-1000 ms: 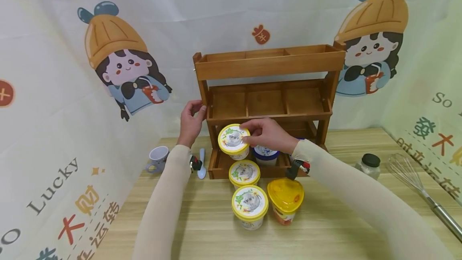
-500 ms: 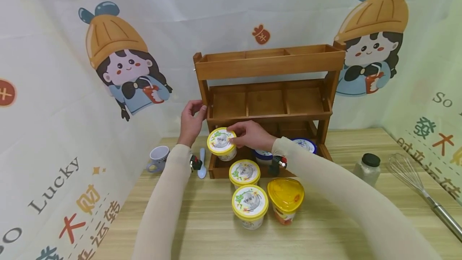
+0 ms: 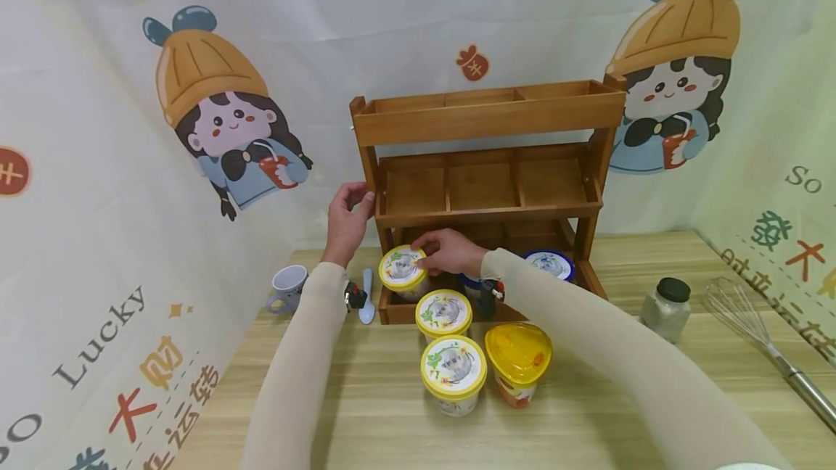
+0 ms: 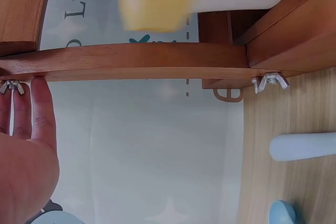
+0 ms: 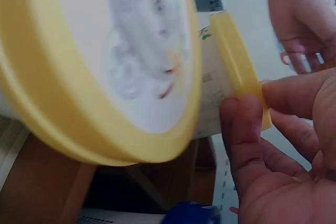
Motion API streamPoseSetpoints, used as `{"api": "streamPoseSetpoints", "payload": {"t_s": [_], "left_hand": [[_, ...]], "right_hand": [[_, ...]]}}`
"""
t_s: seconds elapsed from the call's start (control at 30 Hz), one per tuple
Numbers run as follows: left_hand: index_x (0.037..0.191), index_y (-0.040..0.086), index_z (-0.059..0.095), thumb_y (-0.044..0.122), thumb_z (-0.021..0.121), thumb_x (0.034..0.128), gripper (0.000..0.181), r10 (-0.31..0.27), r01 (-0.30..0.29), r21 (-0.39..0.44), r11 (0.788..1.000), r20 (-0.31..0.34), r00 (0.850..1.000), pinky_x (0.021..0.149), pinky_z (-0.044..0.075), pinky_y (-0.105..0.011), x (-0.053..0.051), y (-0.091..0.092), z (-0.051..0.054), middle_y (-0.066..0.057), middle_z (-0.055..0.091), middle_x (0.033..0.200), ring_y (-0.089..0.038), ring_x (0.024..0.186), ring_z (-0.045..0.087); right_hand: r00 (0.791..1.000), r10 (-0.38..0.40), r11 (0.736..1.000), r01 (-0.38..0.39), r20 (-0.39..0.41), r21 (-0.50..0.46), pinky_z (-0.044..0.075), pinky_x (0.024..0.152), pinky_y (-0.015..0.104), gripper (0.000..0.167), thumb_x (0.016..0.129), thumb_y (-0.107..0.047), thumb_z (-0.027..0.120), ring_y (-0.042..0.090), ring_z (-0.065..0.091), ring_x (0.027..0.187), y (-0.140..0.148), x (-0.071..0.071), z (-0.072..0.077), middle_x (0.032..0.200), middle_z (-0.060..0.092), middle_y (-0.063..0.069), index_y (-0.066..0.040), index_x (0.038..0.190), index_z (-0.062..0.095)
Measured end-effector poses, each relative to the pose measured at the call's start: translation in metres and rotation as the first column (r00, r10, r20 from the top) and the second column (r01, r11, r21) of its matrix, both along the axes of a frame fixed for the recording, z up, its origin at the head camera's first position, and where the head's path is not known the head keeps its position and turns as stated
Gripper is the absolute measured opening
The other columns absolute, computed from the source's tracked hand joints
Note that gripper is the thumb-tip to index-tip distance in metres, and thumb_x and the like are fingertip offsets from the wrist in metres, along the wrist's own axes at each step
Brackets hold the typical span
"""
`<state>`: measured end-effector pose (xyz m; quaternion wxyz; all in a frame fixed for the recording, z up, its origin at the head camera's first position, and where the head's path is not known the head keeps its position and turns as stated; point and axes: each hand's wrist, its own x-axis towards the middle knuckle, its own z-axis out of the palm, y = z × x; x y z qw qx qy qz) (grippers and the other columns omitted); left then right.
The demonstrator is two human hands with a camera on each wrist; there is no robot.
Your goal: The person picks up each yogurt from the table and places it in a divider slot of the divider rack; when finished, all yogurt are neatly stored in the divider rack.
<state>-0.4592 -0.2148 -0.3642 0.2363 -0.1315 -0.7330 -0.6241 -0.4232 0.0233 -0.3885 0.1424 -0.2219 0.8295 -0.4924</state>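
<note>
My right hand [image 3: 451,252] pinches a tub [image 3: 403,267] low left in the rack [image 3: 486,122]; my left hand [image 3: 346,223], fingers straight, probably steadies the rack.

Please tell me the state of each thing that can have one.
Rack: standing, touched by left hand
Held yellow-lidded tub: closed, pinched by right hand
Two front yellow-lidded tubs: closed, upright
Yellow triangular-topped cup: closed, upright
Two blue-lidded tubs: closed, in rack
Black-topped jar: closed, upright
Mug: upright
Spoon: lying flat
Whisk: lying down

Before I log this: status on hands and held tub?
Right hand pinches yellow-lidded tub at rack's bottom tier. Left hand touches side post. Two similar tubs stand in front.
</note>
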Motion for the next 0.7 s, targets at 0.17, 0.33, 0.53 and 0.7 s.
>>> {"api": "streamPoseSetpoints", "payload": {"t_s": [0.17,0.33,0.53,0.7], "left_hand": [[0.133,0.002,0.061,0.018,0.065,0.1069,0.031,-0.006,0.006,0.013,1.0,-0.014,1.0,0.1,0.062,-0.044,-0.0004,0.0008,0.0008,-0.008,0.065,0.122,-0.016,0.118,0.064],[0.133,0.001,0.061,0.019,0.064,0.1071,0.032,-0.01,0.01,-0.002,1.0,-0.017,1.0,0.092,0.063,-0.026,0.0013,0.0038,0.0008,-0.011,0.065,0.124,-0.016,0.118,0.064],[0.133,0.001,0.061,0.019,0.065,0.1069,0.032,-0.003,0.003,0.002,1.0,-0.017,1.0,0.09,0.064,-0.025,0.0014,0.003,0.0015,-0.012,0.066,0.124,-0.017,0.117,0.064],[0.134,0.001,0.06,0.018,0.065,0.1069,0.032,-0.001,0.001,0.008,1.0,-0.008,1.0,0.095,0.064,-0.033,0.0014,0.0011,0.0011,-0.011,0.066,0.124,-0.016,0.117,0.064]], "right_hand": [[1.0,0.013,0.998,-0.014,0.013,0.067,0.063,0.073,0.025,0.039,0.099,-0.006,0.07,0.015,0.068,0.083,-0.0008,-0.0019,-0.006,0.127,0.069,0.016,-0.003,0.137,0.065],[0.996,-0.003,0.998,-0.003,0.084,0.07,0.066,0.073,0.029,0.041,0.099,-0.003,0.068,0.017,0.07,0.077,0.002,0.0,-0.0064,0.131,0.064,0.019,0.0,0.14,0.062],[0.993,-0.009,0.996,-0.001,0.117,0.085,0.067,0.074,0.032,0.049,0.096,-0.007,0.074,0.019,0.073,0.077,0.0027,-0.0021,-0.0043,0.132,0.062,0.02,0.0,0.143,0.06],[0.994,0.002,0.995,-0.012,0.113,0.095,0.067,0.079,0.033,0.049,0.098,-0.01,0.074,0.021,0.076,0.086,0.0068,0.0004,-0.0006,0.133,0.064,0.019,-0.001,0.144,0.059]]}}
